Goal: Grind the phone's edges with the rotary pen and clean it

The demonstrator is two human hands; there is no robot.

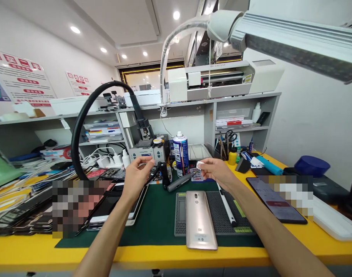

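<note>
My right hand is raised above the back of the green mat, its thumb and fingers pinching a small white piece whose kind I cannot make out. Level with it on the other side, my left hand has its thumb and forefinger brought together; anything between them is too small to tell. Below and between the hands a rose-gold smartphone lies back up on a grey textured work pad. A white pen-shaped tool rests on that pad, and a grey pen-like tool lies behind it.
A blue and white spray can stands behind the green mat. Stacked phones and tablets crowd the left. A dark phone lies at right. A black curved arm and a lamp reach over the bench.
</note>
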